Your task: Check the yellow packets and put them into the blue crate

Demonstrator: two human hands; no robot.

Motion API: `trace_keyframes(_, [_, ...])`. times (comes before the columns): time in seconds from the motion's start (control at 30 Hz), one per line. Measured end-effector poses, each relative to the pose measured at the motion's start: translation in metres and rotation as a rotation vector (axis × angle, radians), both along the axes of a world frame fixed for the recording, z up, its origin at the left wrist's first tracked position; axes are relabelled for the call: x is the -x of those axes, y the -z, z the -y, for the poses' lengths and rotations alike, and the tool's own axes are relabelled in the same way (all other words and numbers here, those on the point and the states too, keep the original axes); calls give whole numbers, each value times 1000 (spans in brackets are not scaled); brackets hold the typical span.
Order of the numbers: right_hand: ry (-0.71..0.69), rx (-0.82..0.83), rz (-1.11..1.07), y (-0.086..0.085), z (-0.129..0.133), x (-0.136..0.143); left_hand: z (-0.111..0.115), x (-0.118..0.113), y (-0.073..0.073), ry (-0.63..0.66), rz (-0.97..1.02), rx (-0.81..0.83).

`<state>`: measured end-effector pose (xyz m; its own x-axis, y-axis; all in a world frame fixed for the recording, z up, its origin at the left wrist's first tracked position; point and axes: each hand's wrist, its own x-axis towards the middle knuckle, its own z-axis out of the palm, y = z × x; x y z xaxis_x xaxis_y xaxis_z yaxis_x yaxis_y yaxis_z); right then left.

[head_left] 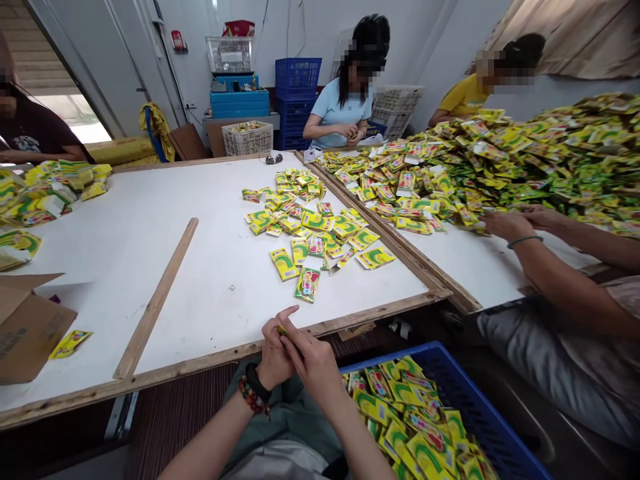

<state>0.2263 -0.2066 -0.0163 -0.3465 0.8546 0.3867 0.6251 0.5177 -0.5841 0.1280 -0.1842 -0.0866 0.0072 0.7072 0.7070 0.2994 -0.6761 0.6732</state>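
Observation:
My left hand, with a dark band and beads at the wrist, and my right hand meet over the near wooden edge of the table. Between their closed fingers a small yellow packet shows only in part. Just beyond my hands lies a yellow-and-green packet with a coloured picture. A loose spread of similar flat packets reaches back from it over the white tabletop. Below and to the right of my hands, a blue crate holds many more packets.
A wooden strip lies across the table on the left, near a cardboard box. Wooden rails divide off a large packet heap on the right. Co-workers sit around; a neighbour's hands work at that heap.

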Motion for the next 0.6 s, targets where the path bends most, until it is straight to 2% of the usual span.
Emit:
trace_keyframes(0.07, [16,-24,52,-1,-2,3,3,2,-3,-12,4,38])
trace_keyframes(0.13, [39,-51,46,-3,-2,-5,4,7,-11,50,-46,95])
trace_keyframes(0.2, [128,-45,43,-6,2,-31,-4,18,-24,206,-188,152])
trace_keyframes(0.27, [313,40,171,-11,12,-72,-26,31,-41,298,-364,205])
trace_keyframes(0.3, [428,110,308,-13,19,-95,-43,36,-50,261,-438,251])
trace_keyframes(0.33, [522,193,442,-14,25,-116,-62,40,-58,165,-479,304])
trace_keyframes(0.4, [622,295,586,-17,38,-146,-107,43,-71,-130,-534,539])
trace_keyframes(0.43, [629,314,597,-17,42,-152,-129,42,-76,-211,-522,603])
trace_keyframes(0.53, [525,265,463,-13,46,-140,-181,30,-83,-296,-481,709])
trace_keyframes(0.6, [419,202,326,-5,40,-117,-194,22,-85,-284,-457,739])
